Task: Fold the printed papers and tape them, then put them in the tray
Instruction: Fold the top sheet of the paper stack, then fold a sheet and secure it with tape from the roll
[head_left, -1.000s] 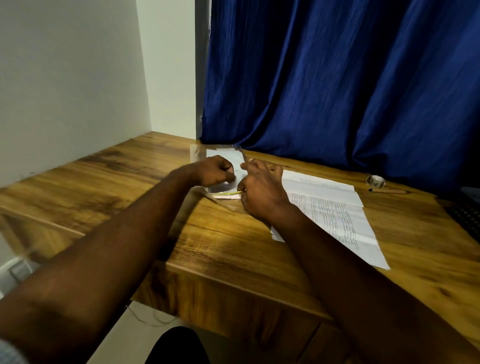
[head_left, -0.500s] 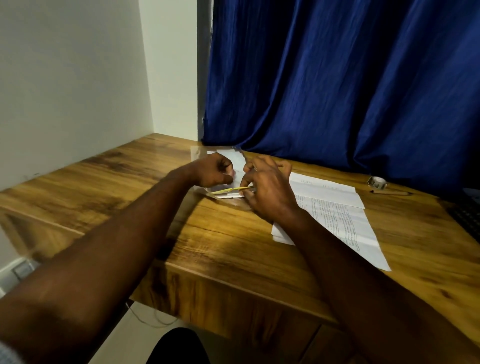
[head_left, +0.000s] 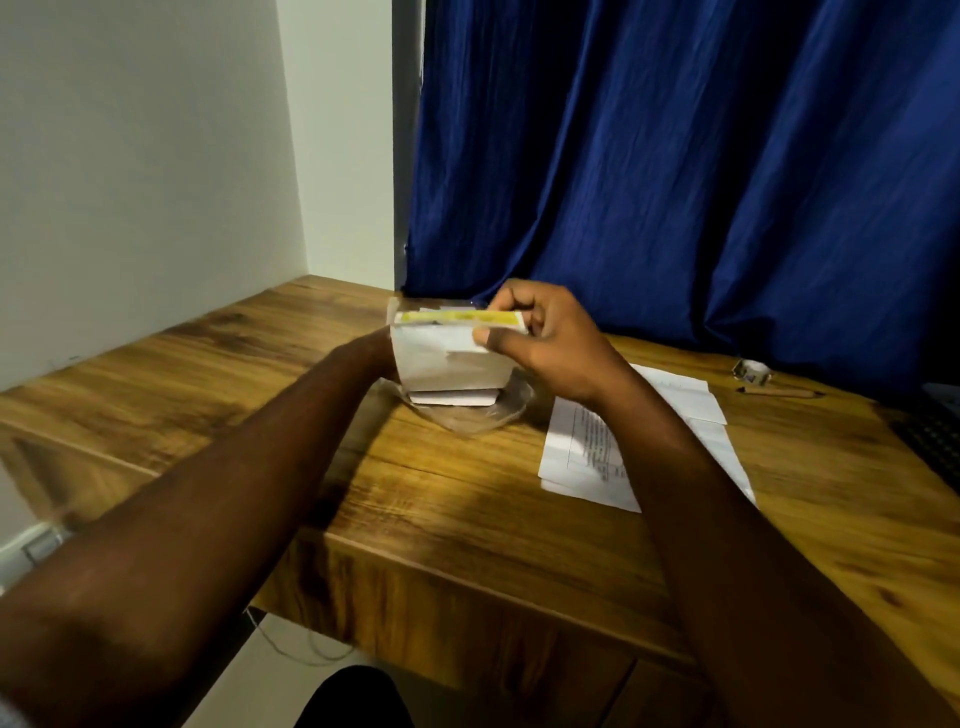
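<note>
Wooden desk (head_left: 467, 519) before a blue curtain (head_left: 675, 182); printed sheets (head_left: 587, 457) lie flat at right. Above the clear tray (head_left: 483, 422), the right hand (head_left: 550, 348) pinches the folded paper (head_left: 447, 364) at its yellow-taped top edge. The left hand is hidden behind the paper, so its grip cannot be told.

Noted a folded white paper packet (head_left: 452, 364) edged with a thin yellow strip (head_left: 457, 317), and a clear, colourless plastic tray (head_left: 467, 423). Saw flat white paper sheets (head_left: 582, 457) lined with dark printed text, and a warm brown wooden table (head_left: 467, 519) streaked with darker grain. Found a deep blue pleated fabric curtain (head_left: 675, 182) and a plain off-white wall (head_left: 130, 182).
</note>
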